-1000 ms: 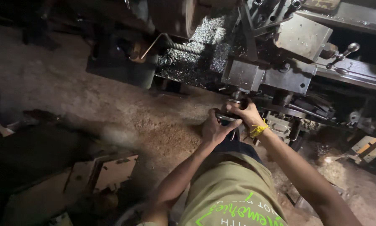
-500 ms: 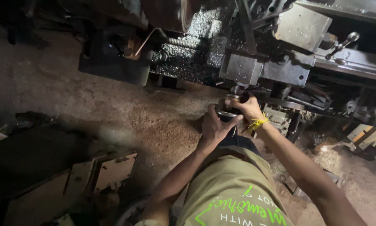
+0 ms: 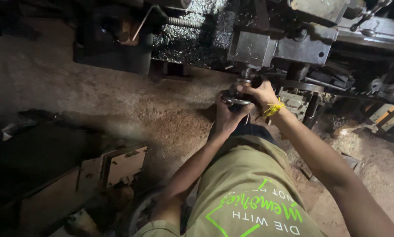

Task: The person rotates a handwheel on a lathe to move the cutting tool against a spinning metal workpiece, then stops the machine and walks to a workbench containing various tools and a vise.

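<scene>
Both hands grip a small metal handwheel (image 3: 235, 99) under the grey carriage block (image 3: 254, 48) of a lathe. My left hand (image 3: 225, 117) cups the wheel's lower left rim. My right hand (image 3: 260, 93), with a yellow thread tied round its wrist, wraps over the wheel's dark crank handle from the right. The wheel is mostly hidden by the fingers. My olive shirt fills the lower middle.
The lathe body (image 3: 306, 39) runs across the top, with a pile of metal chips (image 3: 192, 39) under it. The floor (image 3: 96, 96) is dusty with sawdust. Flat boards (image 3: 113, 166) lie at lower left. More machine parts stand at the right edge (image 3: 385, 114).
The camera has tilted, so the machine sits higher in view. Both hands stay on the handwheel, with the right hand shifted slightly round it.
</scene>
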